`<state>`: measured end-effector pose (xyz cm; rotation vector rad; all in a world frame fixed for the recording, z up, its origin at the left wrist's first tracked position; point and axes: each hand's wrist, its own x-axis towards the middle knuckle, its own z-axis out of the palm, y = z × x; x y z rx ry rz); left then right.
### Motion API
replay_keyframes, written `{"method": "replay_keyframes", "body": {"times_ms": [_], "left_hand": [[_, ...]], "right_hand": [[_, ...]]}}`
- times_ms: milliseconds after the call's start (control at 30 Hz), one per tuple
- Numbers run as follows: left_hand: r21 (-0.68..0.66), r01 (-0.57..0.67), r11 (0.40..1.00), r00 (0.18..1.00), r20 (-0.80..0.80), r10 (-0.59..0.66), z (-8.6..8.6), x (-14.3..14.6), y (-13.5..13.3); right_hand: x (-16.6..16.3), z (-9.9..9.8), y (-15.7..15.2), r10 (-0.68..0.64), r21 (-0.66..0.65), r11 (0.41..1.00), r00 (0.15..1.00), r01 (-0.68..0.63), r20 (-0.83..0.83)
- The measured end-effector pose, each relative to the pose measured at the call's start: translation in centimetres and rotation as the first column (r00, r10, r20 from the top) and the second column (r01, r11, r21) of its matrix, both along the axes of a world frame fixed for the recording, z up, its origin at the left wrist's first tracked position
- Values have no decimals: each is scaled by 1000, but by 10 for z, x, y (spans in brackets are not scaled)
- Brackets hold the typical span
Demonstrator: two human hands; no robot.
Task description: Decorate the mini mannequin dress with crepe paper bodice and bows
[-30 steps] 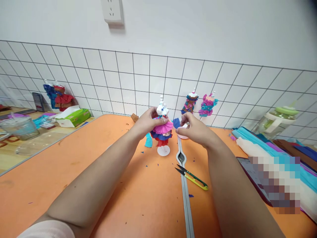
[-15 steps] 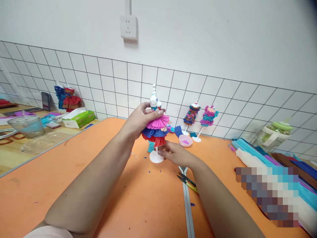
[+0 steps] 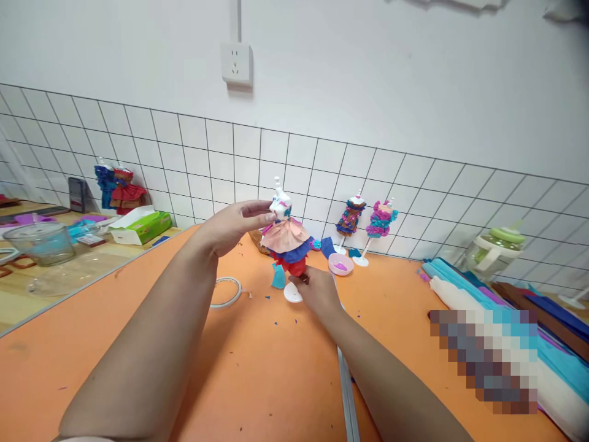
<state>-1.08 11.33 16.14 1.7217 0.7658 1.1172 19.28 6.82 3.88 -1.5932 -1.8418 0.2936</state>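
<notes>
Turned since half a second ago, the form (image 3: 285, 238) now has a peach panel shown at the front, where bright pink pleats were seen before; the left hand (image 3: 237, 222) has been loosened from around its middle. It is held near the centre of the orange desk (image 3: 267, 380), kept roughly upright above a round white base (image 3: 292, 293) (whether the base is borne by the desk cannot be told).

At the top, a slim white neck is finished with stacked knobs. The white chest is marked by small coloured spots and by a patch of teal at its side. Below, the peach panel is gathered at the waist and fanned out, with a strip of pink left showing at its left edge. Beneath it a deep blue ruffle is layered, then a red one, bunched and shorter.

By the left hand, the grip is left partly open, thumb and fingers being spread beside the shoulder. By the right hand (image 3: 318, 294), the grip is closed on the form just under the red ruffle, its fingertips partly hidden. Close by, a teal scrap (image 3: 278, 277) and a tape ring (image 3: 238, 286) are seen.
</notes>
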Motion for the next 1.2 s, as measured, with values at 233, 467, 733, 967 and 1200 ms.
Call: {"method": "replay_keyframes", "body": {"times_ms": [233, 467, 733, 967, 1200], "left_hand": [[-9, 45, 999, 999, 14, -45, -4, 16, -5], [3, 143, 990, 989, -39, -143, -2, 13, -7], [-15, 227, 974, 974, 14, -227, -5, 8, -7], [124, 80, 989, 992, 91, -92, -10, 34, -15], [44, -58, 997, 976, 214, 47, -14, 45, -10]], "right_hand": [[1, -3, -4, -86, 41, 996, 995, 84, 48], [3, -4, -3, -92, 59, 994, 994, 89, 55], [3, -5, -2, -99, 96, 991, 995, 95, 31], [2, -12, 2, -135, 79, 988, 990, 131, 40], [3, -12, 1, -118, 150, 981, 992, 122, -34]]}}
